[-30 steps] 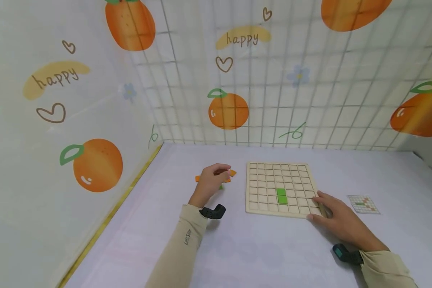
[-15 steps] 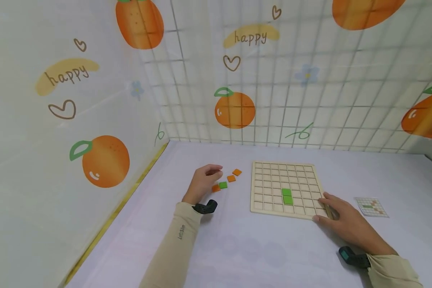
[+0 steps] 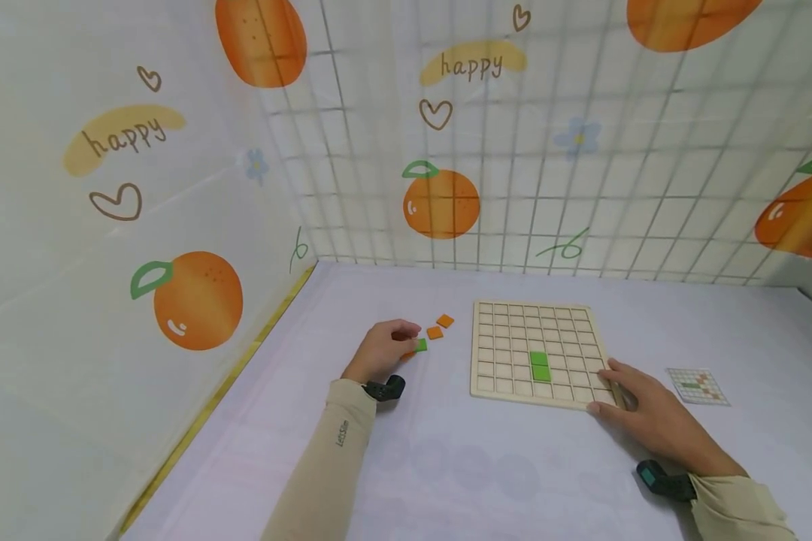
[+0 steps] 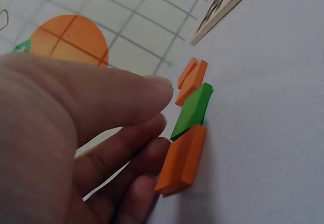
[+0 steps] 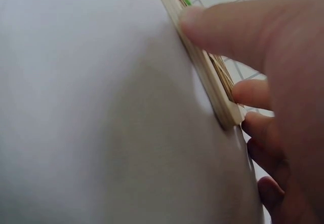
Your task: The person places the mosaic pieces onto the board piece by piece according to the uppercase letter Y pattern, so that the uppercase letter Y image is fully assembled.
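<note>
My left hand (image 3: 382,349) is at a small group of square tiles, thumb and fingertips slightly apart with no tile visible between them. Closest to it lie a green tile (image 4: 192,112) and an orange tile (image 4: 182,160), partly hidden by the hand in the head view. Two more orange tiles (image 3: 435,332) lie just beyond. A pale wooden grid board (image 3: 501,338) lies flat, with two green tiles (image 3: 540,366) set in adjoining cells. At its near right corner my right hand (image 3: 649,409) holds the board, thumb on the near edge and fingers along the right side.
A small printed pattern card (image 3: 699,386) lies right of the board, showing a grid with green and orange squares. White sheeting with printed oranges (image 3: 441,204) and a grid stands behind and to the left. A yellow strip (image 3: 216,391) runs along the table's left edge.
My left hand shifted left off the orange tiles, uncovering them, then lowered toward the green and nearest orange tile. The right hand stays at the board's corner. The head view turned slightly left.
</note>
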`<state>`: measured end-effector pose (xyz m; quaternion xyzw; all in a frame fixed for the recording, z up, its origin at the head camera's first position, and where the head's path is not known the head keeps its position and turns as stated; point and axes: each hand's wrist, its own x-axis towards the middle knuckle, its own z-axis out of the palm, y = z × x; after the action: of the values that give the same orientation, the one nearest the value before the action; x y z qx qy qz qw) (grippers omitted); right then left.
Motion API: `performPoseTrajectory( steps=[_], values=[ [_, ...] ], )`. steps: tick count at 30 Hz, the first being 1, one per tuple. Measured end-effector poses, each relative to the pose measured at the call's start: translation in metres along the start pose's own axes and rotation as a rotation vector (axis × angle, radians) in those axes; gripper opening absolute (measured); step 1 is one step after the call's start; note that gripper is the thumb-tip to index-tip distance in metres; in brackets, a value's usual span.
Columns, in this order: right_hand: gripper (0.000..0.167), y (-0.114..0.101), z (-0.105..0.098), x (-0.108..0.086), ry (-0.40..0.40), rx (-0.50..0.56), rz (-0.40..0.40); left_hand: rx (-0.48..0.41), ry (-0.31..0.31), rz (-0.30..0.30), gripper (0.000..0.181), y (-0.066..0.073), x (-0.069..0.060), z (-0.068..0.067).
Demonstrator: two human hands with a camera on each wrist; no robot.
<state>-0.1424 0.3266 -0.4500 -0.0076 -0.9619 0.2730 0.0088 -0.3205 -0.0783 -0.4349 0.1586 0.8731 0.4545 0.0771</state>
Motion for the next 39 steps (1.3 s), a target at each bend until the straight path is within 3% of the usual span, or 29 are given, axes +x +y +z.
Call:
performPoseTrajectory(
  steps=[6, 16, 32, 39],
  values=[
    [0.089, 0.001, -0.002, 0.0, 0.002, 0.009, -0.003, 0.043, -0.022, 0.035, 0.031, -0.001, 0.002, 0.005],
    [0.087, 0.0, 0.0, -0.001, 0.021, 0.013, -0.029, 0.167, 0.017, 0.088, 0.028, -0.007, 0.003, 0.011],
    [0.086, 0.001, -0.001, -0.002, 0.022, 0.026, -0.025, 0.186, -0.008, 0.111, 0.031, -0.001, 0.004, 0.013],
    [0.085, 0.0, -0.002, -0.002, 0.013, 0.019, -0.022, 0.166, 0.039, 0.134, 0.029, -0.005, 0.006, 0.013]
  ],
)
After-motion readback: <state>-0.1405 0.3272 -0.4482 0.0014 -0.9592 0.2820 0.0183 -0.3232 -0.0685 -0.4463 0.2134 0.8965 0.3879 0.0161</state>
